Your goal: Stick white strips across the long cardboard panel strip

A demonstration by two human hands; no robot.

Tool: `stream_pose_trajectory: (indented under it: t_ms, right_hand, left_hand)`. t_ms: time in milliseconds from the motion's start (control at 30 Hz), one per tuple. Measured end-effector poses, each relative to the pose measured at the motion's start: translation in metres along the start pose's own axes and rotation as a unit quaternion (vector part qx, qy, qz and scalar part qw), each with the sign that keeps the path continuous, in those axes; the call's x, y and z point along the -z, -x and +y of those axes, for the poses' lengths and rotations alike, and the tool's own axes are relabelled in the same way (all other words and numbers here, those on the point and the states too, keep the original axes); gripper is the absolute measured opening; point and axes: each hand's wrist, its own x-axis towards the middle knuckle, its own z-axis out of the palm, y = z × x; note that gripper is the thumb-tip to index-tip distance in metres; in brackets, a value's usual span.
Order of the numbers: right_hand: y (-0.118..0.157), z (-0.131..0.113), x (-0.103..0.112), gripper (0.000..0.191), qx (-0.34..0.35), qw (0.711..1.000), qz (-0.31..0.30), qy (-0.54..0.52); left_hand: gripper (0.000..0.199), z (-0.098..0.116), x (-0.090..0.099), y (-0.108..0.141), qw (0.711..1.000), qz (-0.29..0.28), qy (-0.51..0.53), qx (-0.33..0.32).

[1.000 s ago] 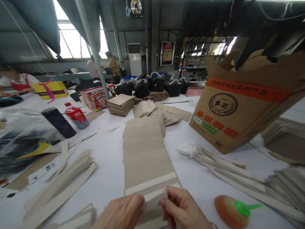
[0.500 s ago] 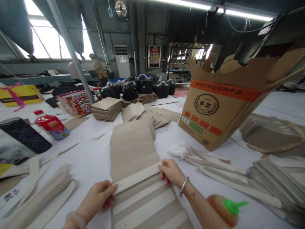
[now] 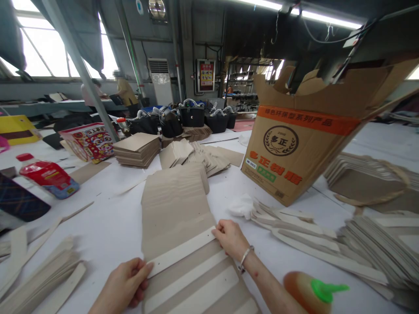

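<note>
A long row of overlapping grey-brown cardboard sheets [image 3: 175, 205] runs away from me on the white table [image 3: 114, 222]. Across it lies a white strip [image 3: 181, 252], with more white strips on the sheets nearer me. My left hand [image 3: 122, 285] pinches the strip's left end at the row's left edge. My right hand [image 3: 231, 237], with a bracelet at the wrist, presses the strip's right end at the row's right edge.
A large open cardboard box [image 3: 294, 148] leans at the right. A glue bottle with a green cap [image 3: 310, 290] lies near my right arm. Loose strips [image 3: 294, 226] and sheet stacks [image 3: 379, 248] fill the right, strip piles [image 3: 39, 279] the left. A red bottle [image 3: 47, 176] lies far left. People stand far back.
One second ago both hands held a strip close together near me. Since then they spread apart and laid it across the row; in the last half second they barely shifted.
</note>
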Motion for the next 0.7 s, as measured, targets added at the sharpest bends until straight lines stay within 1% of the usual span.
stream_pose_trajectory:
  t_ms: [100, 233, 400, 467, 567, 700]
  right_hand:
    - [0.000, 0.001, 0.000, 0.018, 0.012, 1.000, 0.013, 0.015]
    - [0.000, 0.003, -0.001, 0.019, 0.018, 0.999, 0.026, 0.031]
    - [-0.002, 0.004, -0.004, 0.018, 0.017, 0.998, 0.037, 0.057]
    - [-0.003, 0.004, -0.006, 0.019, 0.020, 0.997, 0.037, 0.070]
    - [-0.003, 0.003, -0.007, 0.021, 0.024, 0.996, 0.024, 0.085]
    - [-0.002, 0.004, -0.009, 0.026, 0.035, 0.994, -0.007, 0.100]
  left_hand:
    - [0.049, 0.004, -0.001, 0.002, 1.000, 0.005, -0.004, 0.002]
    - [0.048, 0.006, -0.004, 0.004, 0.999, 0.033, -0.003, -0.013]
    - [0.052, -0.001, -0.002, -0.005, 1.000, 0.006, -0.020, 0.009]
    - [0.051, -0.002, 0.000, -0.008, 1.000, 0.005, -0.017, 0.011]
    - [0.044, 0.000, 0.002, -0.006, 1.000, 0.015, -0.010, 0.015]
    - [0.026, 0.004, 0.004, -0.002, 1.000, 0.025, 0.004, 0.019]
